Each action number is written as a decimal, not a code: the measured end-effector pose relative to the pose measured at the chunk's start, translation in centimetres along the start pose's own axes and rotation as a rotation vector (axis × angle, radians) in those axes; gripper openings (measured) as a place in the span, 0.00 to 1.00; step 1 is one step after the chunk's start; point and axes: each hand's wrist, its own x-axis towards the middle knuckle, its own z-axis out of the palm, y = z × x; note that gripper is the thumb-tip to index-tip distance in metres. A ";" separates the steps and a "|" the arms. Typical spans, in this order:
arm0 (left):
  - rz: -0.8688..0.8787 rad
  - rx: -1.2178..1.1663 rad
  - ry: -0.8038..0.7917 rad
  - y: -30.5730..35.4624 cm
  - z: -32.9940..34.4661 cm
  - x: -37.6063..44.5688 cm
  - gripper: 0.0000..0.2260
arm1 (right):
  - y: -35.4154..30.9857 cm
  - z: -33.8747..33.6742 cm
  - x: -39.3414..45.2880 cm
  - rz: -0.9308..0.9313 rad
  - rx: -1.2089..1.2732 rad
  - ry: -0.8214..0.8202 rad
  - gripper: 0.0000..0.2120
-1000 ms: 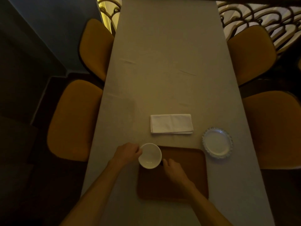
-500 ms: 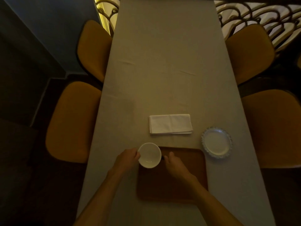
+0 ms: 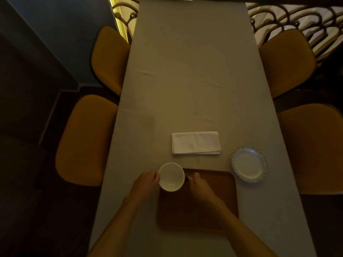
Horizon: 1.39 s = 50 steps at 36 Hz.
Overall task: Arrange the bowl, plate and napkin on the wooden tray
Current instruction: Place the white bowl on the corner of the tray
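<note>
Head view, the only 1 on offer: the small round white ceramic bowl (image 3: 171,176) sits over the far-left corner of the brown rectangular wooden tray (image 3: 207,204), its rim overhanging the tray's far edge and left side. Compared with 1 second ago it has crept slightly away from the person, towards the tray's far edge, so the change is a nudge rather than a carry. That reads as fine positioning of the first item, not a fresh step.

The left hand (image 3: 145,184) rests against the bowl's left rim, fingers curled and touching it; whether they actually pinch the rim cannot be told in this dim light. The right hand (image 3: 201,186) lies over the tray just beside the bowl's right side, fingers loosely together, thumb raised towards the bowl, with a dark sliver between them, so it looks close but not gripping.

The folded white cloth napkin (image 3: 196,143) lies on the grey tablecloth (image 3: 185,80) just beyond the tray, apart from it. The round white plate with a scalloped bluish rim (image 3: 249,164) sits on the cloth near the tray's far-right corner, not on it.

Judged from this, 1 of 3 items is roughly placed and 2 remain. Mustard-yellow chairs (image 3: 87,140) flank the table.
</note>
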 end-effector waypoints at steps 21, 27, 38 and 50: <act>0.020 0.145 0.188 0.6 -1.5 -3.5 0.13 | -0.5 -2.6 -2.2 -0.184 -0.243 0.274 0.14; 0.216 0.232 0.369 1.2 -1.3 -6.2 0.11 | -0.3 -3.6 -4.6 -0.342 -0.307 0.528 0.17; 0.360 0.365 0.506 3.4 0.5 -11.7 0.08 | 0.9 -1.7 -10.1 -0.497 -0.728 0.758 0.11; 0.459 0.416 0.494 3.3 4.8 -14.6 0.07 | 4.3 1.5 -14.1 -0.405 -0.788 0.816 0.10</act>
